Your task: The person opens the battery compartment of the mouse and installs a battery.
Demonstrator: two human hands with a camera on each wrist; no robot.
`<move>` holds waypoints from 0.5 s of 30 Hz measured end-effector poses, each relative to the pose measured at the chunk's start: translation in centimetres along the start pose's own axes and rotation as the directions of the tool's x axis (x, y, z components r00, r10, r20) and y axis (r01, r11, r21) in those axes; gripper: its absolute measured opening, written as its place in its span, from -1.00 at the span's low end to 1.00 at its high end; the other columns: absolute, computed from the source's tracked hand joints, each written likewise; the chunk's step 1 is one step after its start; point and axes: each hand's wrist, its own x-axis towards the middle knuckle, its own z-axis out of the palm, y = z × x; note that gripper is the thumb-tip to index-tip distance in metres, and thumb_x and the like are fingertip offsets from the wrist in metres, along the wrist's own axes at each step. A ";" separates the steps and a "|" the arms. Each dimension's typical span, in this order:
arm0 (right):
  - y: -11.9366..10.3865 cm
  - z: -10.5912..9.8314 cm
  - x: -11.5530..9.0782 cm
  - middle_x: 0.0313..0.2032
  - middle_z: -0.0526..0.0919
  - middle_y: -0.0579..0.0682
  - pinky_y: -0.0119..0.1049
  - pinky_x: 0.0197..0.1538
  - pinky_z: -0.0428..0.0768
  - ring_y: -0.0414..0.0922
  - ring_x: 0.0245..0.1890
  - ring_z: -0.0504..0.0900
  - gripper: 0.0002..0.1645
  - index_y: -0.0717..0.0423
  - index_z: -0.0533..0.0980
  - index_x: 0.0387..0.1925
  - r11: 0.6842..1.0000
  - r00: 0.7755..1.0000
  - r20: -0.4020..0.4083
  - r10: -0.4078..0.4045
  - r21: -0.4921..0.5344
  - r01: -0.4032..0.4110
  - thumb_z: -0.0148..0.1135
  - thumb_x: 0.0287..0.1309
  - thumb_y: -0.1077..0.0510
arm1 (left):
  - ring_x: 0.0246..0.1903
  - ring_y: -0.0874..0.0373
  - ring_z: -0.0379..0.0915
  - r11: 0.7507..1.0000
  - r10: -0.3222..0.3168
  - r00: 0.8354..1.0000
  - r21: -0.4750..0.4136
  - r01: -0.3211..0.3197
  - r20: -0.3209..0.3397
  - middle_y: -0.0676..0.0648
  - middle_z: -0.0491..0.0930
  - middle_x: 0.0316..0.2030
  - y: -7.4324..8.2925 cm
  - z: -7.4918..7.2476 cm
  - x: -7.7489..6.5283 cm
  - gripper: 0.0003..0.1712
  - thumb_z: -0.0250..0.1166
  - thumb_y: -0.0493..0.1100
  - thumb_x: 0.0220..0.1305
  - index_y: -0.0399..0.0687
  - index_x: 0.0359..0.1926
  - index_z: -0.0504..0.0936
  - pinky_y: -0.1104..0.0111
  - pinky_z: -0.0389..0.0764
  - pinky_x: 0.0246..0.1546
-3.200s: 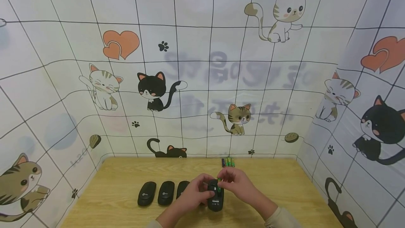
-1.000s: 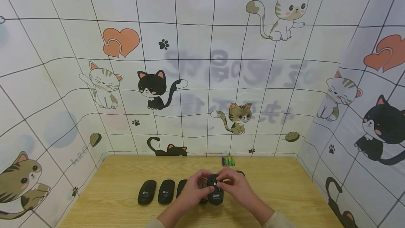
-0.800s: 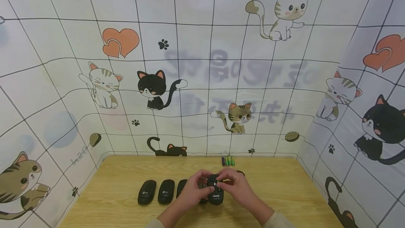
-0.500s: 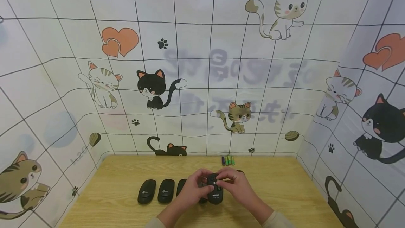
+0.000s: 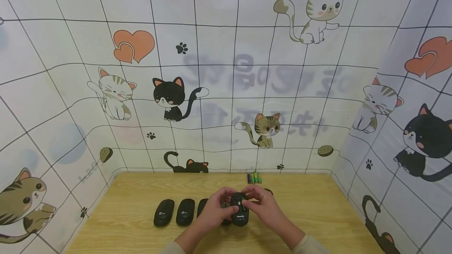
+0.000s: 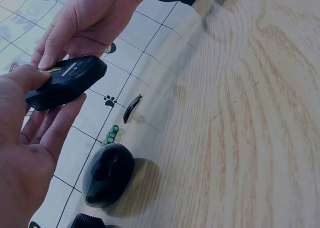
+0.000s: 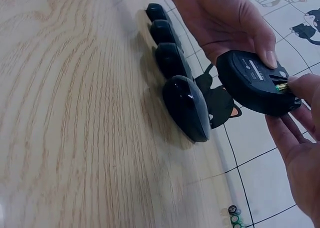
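My left hand (image 5: 217, 210) holds a black computer mouse (image 5: 241, 215) with its underside up, thumb on the label side and fingers beneath. My right hand (image 5: 262, 205) is at the far end of the same mouse. In the right wrist view, a green battery (image 7: 282, 86) lies in the mouse's battery slot, with the right thumb pressed on its end. The right fingers curl round the mouse's edge below. In the left wrist view, only a thin strip of the battery shows beside the thumbs.
Several black mice (image 5: 185, 212) stand in a row on the wooden table (image 5: 116, 222), partly behind the left hand. Several batteries (image 5: 254, 178) lie at the back edge. A thin dark cover (image 6: 132, 108) lies on the table beyond the right hand. A cat-print sheet surrounds the table.
The battery, earlier sticking up between the right fingers, now lies lower in the slot. The hands and mouse have barely shifted; the right fingers have moved slightly at the mouse's end.
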 end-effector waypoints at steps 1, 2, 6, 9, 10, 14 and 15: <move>-0.1 0.0 0.0 0.16 0.72 0.15 -0.20 0.14 0.78 0.02 0.10 0.74 -0.68 0.15 0.63 0.18 1.000 1.000 0.004 0.001 0.007 -0.001 0.45 0.48 0.21 | 0.03 0.01 0.58 1.000 0.006 1.000 0.004 -0.006 0.001 -0.13 0.67 0.05 0.0 0.0 0.0 -0.53 0.50 -0.28 0.41 -0.12 0.28 0.63 0.20 0.87 -0.27; -0.1 0.0 0.0 0.17 0.72 0.16 -0.20 0.14 0.78 0.03 0.09 0.74 -0.65 0.17 0.62 0.20 1.000 1.000 0.007 0.002 0.015 -0.002 0.45 0.48 0.22 | 0.03 0.01 0.58 1.000 0.008 1.000 0.006 -0.008 0.002 -0.13 0.67 0.05 0.0 0.0 0.0 -0.53 0.50 -0.27 0.41 -0.12 0.28 0.63 0.20 0.87 -0.26; -0.1 -0.1 -0.1 0.14 0.74 0.17 -0.20 0.13 0.78 0.02 0.09 0.75 -0.71 0.18 0.63 0.13 0.999 1.000 0.009 0.003 0.036 -0.003 0.46 0.47 0.24 | 0.04 0.02 0.57 1.000 0.008 1.000 0.010 -0.008 0.000 -0.11 0.66 0.06 0.1 0.0 0.0 -0.53 0.50 -0.27 0.42 -0.12 0.29 0.63 0.22 0.86 -0.25; 0.0 -0.2 -0.1 0.11 0.75 0.16 -0.19 0.13 0.79 0.02 0.12 0.74 -0.81 0.17 0.63 0.00 0.999 1.000 -0.001 0.001 0.041 0.000 0.47 0.45 0.25 | 0.04 0.00 0.57 1.000 0.004 1.000 0.002 -0.004 0.001 -0.12 0.66 0.06 0.2 0.1 0.0 -0.54 0.50 -0.28 0.42 -0.12 0.29 0.64 0.21 0.86 -0.26; 0.1 -0.2 -0.1 0.11 0.75 0.14 -0.19 0.13 0.79 0.03 0.14 0.73 -0.83 0.17 0.63 -0.05 0.999 1.000 -0.007 0.000 0.040 0.000 0.48 0.44 0.25 | 0.04 -0.01 0.57 1.000 0.002 1.000 0.000 -0.002 0.001 -0.12 0.66 0.06 0.2 0.1 0.0 -0.54 0.50 -0.28 0.42 -0.11 0.28 0.64 0.21 0.87 -0.26; 0.2 -0.1 -0.1 0.10 0.74 0.12 -0.20 0.12 0.79 0.05 0.18 0.72 -0.87 0.13 0.65 -0.16 1.000 0.999 -0.031 -0.013 0.019 0.014 0.50 0.42 0.23 | 0.06 -0.03 0.57 1.000 -0.003 1.000 0.006 0.003 0.002 -0.13 0.66 0.08 0.3 0.1 0.0 -0.54 0.50 -0.28 0.42 -0.10 0.28 0.64 0.21 0.86 -0.24; 0.2 -0.1 0.0 0.10 0.74 0.12 -0.20 0.12 0.79 0.05 0.18 0.72 -0.88 0.12 0.65 -0.18 1.000 0.999 -0.036 -0.016 0.016 0.017 0.50 0.42 0.23 | 0.07 -0.03 0.57 1.000 -0.005 1.000 0.006 0.005 0.002 -0.12 0.66 0.09 0.4 0.1 0.0 -0.53 0.50 -0.28 0.42 -0.09 0.28 0.64 0.21 0.86 -0.23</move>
